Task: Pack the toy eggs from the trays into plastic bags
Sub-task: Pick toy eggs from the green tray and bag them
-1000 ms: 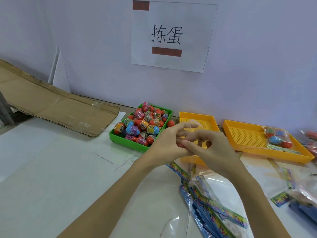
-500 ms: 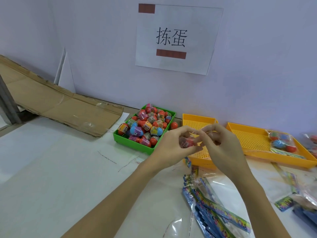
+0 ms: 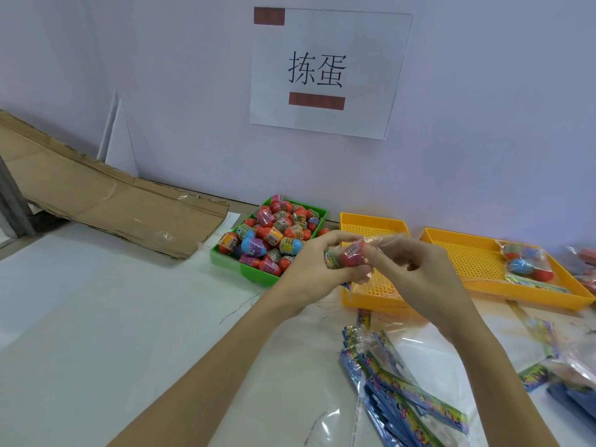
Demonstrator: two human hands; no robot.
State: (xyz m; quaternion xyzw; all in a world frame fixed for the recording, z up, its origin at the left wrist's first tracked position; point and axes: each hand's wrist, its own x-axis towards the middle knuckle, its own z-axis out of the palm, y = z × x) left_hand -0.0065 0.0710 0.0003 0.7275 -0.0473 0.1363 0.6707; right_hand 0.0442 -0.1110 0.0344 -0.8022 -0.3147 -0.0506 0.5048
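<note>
A green tray (image 3: 251, 274) heaped with toy eggs (image 3: 274, 235) stands near the wall. In front of a small yellow tray (image 3: 371, 221), both hands meet in the air. My left hand (image 3: 317, 269) grips a red toy egg (image 3: 353, 258) wrapped in a clear plastic bag (image 3: 383, 241). My right hand (image 3: 419, 269) pinches the same bag from the right. A filled bag of eggs (image 3: 525, 261) lies in the larger yellow tray (image 3: 467, 253) on the right.
A stack of flat printed plastic bags (image 3: 396, 391) lies on the table near me, with more bags (image 3: 574, 375) at the right edge. Flattened cardboard (image 3: 106, 201) leans at the left. A paper sign (image 3: 325, 72) hangs on the wall.
The hands have lifted the bag a little and shifted right; the red egg is now plainly visible inside the bag between the fingers.
</note>
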